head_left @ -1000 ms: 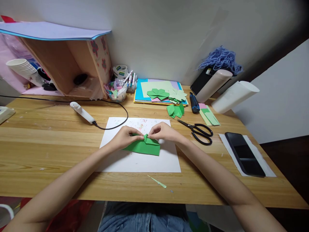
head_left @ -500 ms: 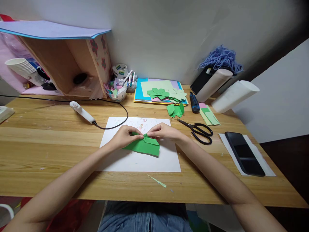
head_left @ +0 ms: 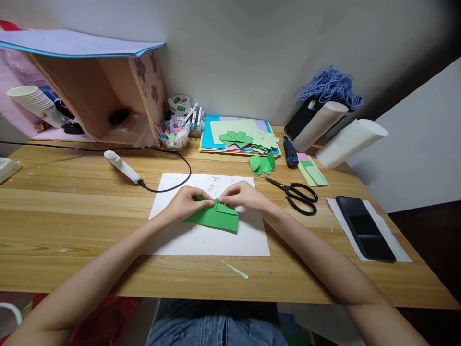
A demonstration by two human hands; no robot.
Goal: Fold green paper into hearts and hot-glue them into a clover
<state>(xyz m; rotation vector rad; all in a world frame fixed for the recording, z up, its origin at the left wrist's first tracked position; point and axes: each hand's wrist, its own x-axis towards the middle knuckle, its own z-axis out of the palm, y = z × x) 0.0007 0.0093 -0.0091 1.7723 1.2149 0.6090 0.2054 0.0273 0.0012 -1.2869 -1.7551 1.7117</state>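
Green folded paper strip [head_left: 212, 221] pinched at its far edge by both hands

It lies on a white paper sheet [head_left: 245, 242] spread over the pale wooden worktop [head_left: 90, 240], in front of the person. Its long axis runs left to right, the right end slightly nearer the body, and most of its flat face extends toward the body from the fingertips. Both bare hands meet at a small pointed fold on the far edge: the left hand [head_left: 190, 204] is clamped on the paper just left of the point, the right hand [head_left: 243, 196] pinches close against its right side. Neither is clearly nearer, though the left covers more of the strip.

The left hand hides the strip's far left part; fingertips behind the fold are hard to make out, and whether the paper is pressed flat or slightly lifted cannot be told.

Farther out, black-handled scissors [head_left: 288, 189] lie right of the sheet, a folded bright green paper shape [head_left: 266, 165] beyond the right hand. A white wand-shaped tool [head_left: 124, 167] rests to the left. At the left edge, a white object [head_left: 9, 170] is cut off.
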